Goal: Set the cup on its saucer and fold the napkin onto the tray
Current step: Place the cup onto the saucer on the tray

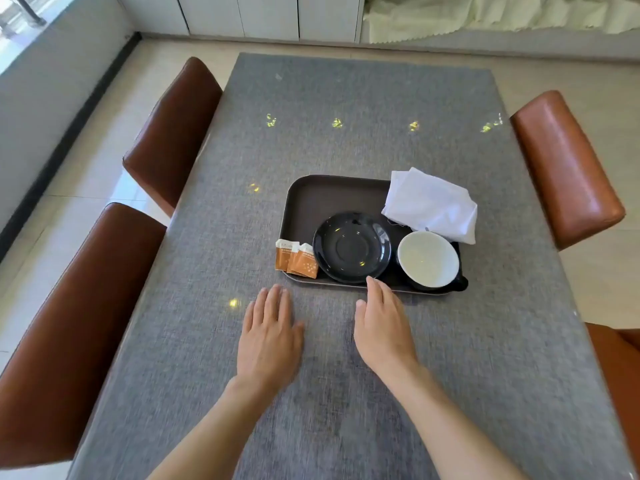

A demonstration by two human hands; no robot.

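A dark brown tray (318,199) lies on the grey table. On it sits an empty black saucer (351,247). To the saucer's right stands a cup (428,259), black outside and white inside, its handle pointing right. A crumpled white napkin (431,204) rests over the tray's far right corner, partly off the tray. My left hand (268,336) lies flat on the table in front of the tray, holding nothing. My right hand (382,323) is open too, its fingertips at the tray's near edge just below the saucer.
Two orange sachets (297,259) lean on the tray's near left corner. Brown leather chairs (173,133) stand along both long sides of the table (346,116). White cabinets and a pale cloth line the far wall.
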